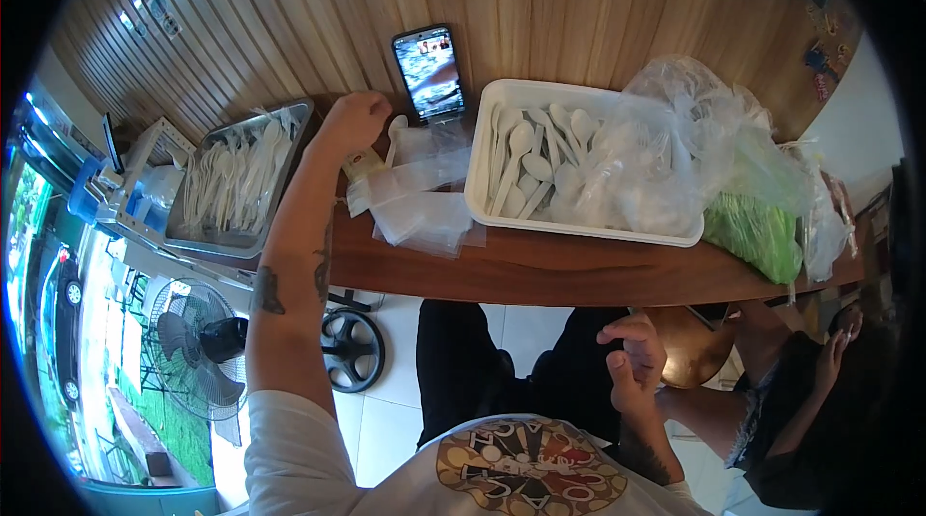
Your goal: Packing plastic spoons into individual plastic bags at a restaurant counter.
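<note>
My left hand reaches over the back of the wooden counter, beside a white plastic spoon; its fingers curl downward and what they hold, if anything, is hidden. Small clear plastic bags lie in a loose pile in front of the spoon. A smartphone with a lit screen leans against the slatted wood panel. To its right, a white plastic tray holds many white plastic spoons and clear plastic bags. My right hand hangs over my lap with fingers apart and nothing visible in it.
A metal tray of wrapped plastic cutlery stands at the left. A green plastic bag lies at the counter's right end. Another person sits at the lower right. A fan stands at the lower left.
</note>
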`<action>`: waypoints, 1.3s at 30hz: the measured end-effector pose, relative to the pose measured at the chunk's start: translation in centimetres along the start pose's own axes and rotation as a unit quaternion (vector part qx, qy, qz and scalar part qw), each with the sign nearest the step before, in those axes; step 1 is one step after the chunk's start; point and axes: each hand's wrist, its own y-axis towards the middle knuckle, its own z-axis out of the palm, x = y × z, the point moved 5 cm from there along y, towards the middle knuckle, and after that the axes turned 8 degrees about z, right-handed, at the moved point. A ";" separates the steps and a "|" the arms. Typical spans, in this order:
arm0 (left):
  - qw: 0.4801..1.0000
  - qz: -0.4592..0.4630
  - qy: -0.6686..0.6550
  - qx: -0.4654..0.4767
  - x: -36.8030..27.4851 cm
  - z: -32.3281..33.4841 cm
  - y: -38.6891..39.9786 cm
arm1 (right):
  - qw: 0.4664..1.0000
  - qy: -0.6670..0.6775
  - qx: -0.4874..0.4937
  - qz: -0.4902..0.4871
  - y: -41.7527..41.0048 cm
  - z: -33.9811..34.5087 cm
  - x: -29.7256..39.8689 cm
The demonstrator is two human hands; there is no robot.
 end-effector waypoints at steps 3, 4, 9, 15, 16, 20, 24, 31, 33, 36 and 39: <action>0.994 -0.051 0.081 0.051 -0.1 1.8 0.9 | 0.998 -0.048 0.025 -0.008 -0.5 0.4 -0.1; 0.991 -0.067 0.095 0.071 0.0 2.2 1.0 | 0.999 -0.049 0.023 -0.009 -0.5 0.4 -0.1; 0.992 -0.104 0.018 0.064 1.6 3.2 0.9 | 0.993 -0.100 0.063 -0.026 -0.6 1.3 -0.1; 0.989 -0.117 -0.052 -0.077 2.8 0.7 0.4 | 0.991 -0.109 0.073 -0.005 -0.8 1.6 -0.8; 0.982 -0.137 -0.098 -0.084 3.3 0.2 0.5 | 0.991 -0.110 0.076 -0.002 -0.8 1.7 -1.0; 0.975 -0.060 -0.054 -0.205 2.7 -2.0 0.1 | 0.992 -0.104 0.076 0.004 -0.9 2.2 -1.7; 0.977 -0.015 -0.012 -0.214 2.5 -3.8 -0.4 | 0.989 -0.112 0.091 -0.001 -1.1 2.5 -1.9; 0.992 -0.125 0.018 0.001 0.4 0.8 -0.2 | 0.990 -0.114 0.082 0.009 -1.8 1.8 -2.5; 0.984 -0.165 0.069 -0.007 0.3 1.5 -0.3 | 0.989 -0.120 0.090 0.013 -1.8 1.9 -2.2; 0.979 -0.167 0.120 0.000 0.2 3.2 0.1 | 0.986 -0.125 0.105 0.016 -1.5 2.0 -1.3; 0.978 -0.186 0.024 -0.089 1.5 3.4 0.5 | 0.984 -0.134 0.116 -0.030 1.0 1.2 2.0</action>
